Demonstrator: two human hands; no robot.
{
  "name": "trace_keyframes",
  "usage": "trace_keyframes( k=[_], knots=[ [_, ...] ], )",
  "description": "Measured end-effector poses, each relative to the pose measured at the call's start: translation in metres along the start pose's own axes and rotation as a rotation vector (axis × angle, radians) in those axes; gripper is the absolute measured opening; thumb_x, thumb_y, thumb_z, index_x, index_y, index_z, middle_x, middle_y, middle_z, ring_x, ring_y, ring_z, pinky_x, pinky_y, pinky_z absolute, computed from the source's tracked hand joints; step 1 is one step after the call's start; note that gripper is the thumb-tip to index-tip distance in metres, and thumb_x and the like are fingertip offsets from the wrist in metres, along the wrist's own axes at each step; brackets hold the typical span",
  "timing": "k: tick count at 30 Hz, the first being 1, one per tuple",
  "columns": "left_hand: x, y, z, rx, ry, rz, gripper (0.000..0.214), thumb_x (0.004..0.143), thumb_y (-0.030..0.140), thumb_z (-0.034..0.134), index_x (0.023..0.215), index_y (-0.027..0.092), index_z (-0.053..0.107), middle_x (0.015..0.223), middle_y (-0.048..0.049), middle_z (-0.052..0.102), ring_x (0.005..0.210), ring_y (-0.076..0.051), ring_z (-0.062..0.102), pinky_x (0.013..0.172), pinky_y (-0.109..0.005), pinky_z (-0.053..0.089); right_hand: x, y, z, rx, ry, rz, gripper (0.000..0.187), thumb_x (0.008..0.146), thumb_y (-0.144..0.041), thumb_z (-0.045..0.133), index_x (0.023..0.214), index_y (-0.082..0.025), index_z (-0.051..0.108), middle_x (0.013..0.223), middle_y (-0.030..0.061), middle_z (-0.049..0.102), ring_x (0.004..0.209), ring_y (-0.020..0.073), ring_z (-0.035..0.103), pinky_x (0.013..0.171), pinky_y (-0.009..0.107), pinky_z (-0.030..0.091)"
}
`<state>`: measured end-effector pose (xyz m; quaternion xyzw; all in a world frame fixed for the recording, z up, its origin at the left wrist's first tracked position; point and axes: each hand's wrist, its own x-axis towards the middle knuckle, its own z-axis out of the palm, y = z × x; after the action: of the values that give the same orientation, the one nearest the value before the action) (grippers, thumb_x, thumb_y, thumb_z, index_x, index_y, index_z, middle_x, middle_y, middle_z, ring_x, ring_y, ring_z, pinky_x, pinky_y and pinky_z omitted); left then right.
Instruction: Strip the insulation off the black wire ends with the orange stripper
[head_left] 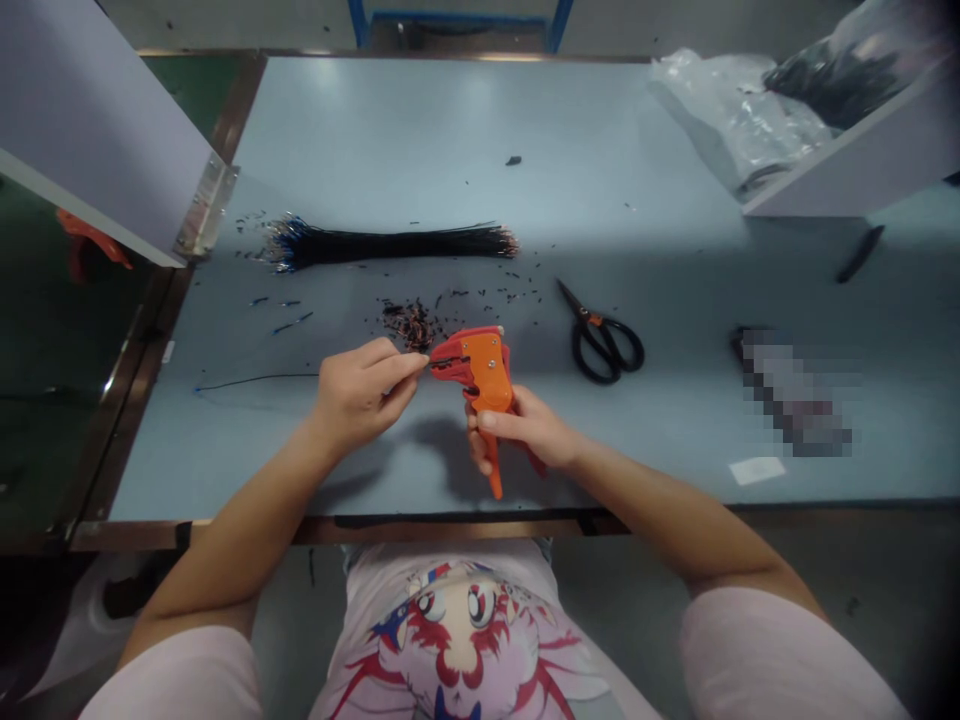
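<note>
My right hand (525,430) grips the handles of an orange wire stripper (480,375), held upright over the table's near edge. My left hand (364,390) pinches a thin black wire at the stripper's jaws; the wire (255,380) trails left across the table. Just beyond the jaws lies a small pile of stripped insulation bits (409,322). A long bundle of black wires (390,243) lies further back.
Black-handled scissors (600,335) lie right of the stripper. A blurred dark object (795,390) and a white slip (757,470) sit at the right. Plastic bags (742,110) and a white board (855,150) stand at the back right, a white panel (90,130) at the left.
</note>
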<state>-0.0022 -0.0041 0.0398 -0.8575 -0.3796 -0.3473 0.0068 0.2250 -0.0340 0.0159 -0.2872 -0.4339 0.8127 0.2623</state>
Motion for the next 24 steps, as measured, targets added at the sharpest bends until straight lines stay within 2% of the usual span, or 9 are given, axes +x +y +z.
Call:
trace_keyframes(
  k=[6, 12, 18, 24],
  knots=[
    [-0.0010, -0.0016, 0.0006, 0.012, -0.001, -0.005, 0.013, 0.080, 0.015, 0.058, 0.088, 0.020, 0.068, 0.067, 0.0022, 0.060, 0.057, -0.007, 0.053, 0.053, -0.019, 0.037, -0.0027, -0.0052, -0.0014, 0.042, 0.070, -0.034, 0.029, 0.083, -0.039, 0.065, 0.080, -0.013, 0.053, 0.061, 0.0010, 0.061, 0.052, 0.0146, 0.063, 0.050, 0.027, 0.051],
    [-0.0001, 0.0010, 0.0010, -0.014, 0.084, -0.042, 0.011, 0.078, 0.014, 0.062, 0.086, 0.019, 0.067, 0.065, 0.0022, 0.059, 0.056, -0.007, 0.052, 0.053, -0.019, 0.039, -0.0024, -0.0070, -0.0019, 0.006, 0.031, -0.024, 0.028, 0.083, -0.038, 0.066, 0.082, -0.013, 0.054, 0.064, 0.0031, 0.063, 0.055, 0.0163, 0.065, 0.050, 0.028, 0.053],
    [0.0027, 0.0012, -0.0019, 0.006, 0.151, -0.043, 0.009, 0.078, 0.015, 0.062, 0.084, 0.020, 0.067, 0.062, 0.0023, 0.058, 0.053, -0.007, 0.051, 0.051, -0.018, 0.039, -0.0011, -0.0069, -0.0014, 0.060, 0.113, -0.009, 0.031, 0.078, -0.039, 0.070, 0.084, -0.013, 0.054, 0.067, 0.0019, 0.063, 0.056, 0.0163, 0.065, 0.051, 0.029, 0.054],
    [0.0019, 0.0023, -0.0011, -0.021, 0.128, -0.025, 0.010, 0.079, 0.015, 0.061, 0.085, 0.020, 0.066, 0.066, 0.0018, 0.060, 0.056, -0.007, 0.053, 0.052, -0.018, 0.040, -0.0024, -0.0071, -0.0001, 0.062, 0.046, 0.019, 0.031, 0.079, -0.038, 0.069, 0.085, -0.012, 0.054, 0.067, 0.0034, 0.064, 0.057, 0.0170, 0.066, 0.052, 0.029, 0.054]
  ],
)
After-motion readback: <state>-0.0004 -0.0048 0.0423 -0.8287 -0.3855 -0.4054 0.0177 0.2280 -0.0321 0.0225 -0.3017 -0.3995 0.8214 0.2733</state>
